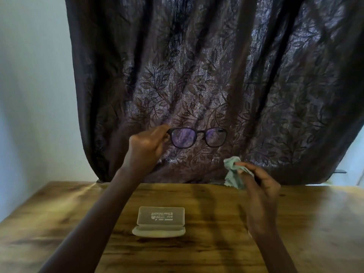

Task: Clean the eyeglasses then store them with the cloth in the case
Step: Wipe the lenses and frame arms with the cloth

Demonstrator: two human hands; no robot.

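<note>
L hand (146,146) holds eyeglasses (199,137) up, R hand (260,186) pinches cloth (233,172), open case (160,221) on table (307,217).

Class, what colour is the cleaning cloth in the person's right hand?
Pale mint green cleaning cloth, in the head view.

A dark brown curtain (216,66) with a shiny woven leaf pattern hangs in deep folds behind and above the left hand (146,146) and the right hand (262,186). Its hem reaches the far edge of the desk (197,253), whose streaked wooden top spreads below both hands. A pale wall (33,95) stands off to the left of the left hand, beside the curtain.
</note>
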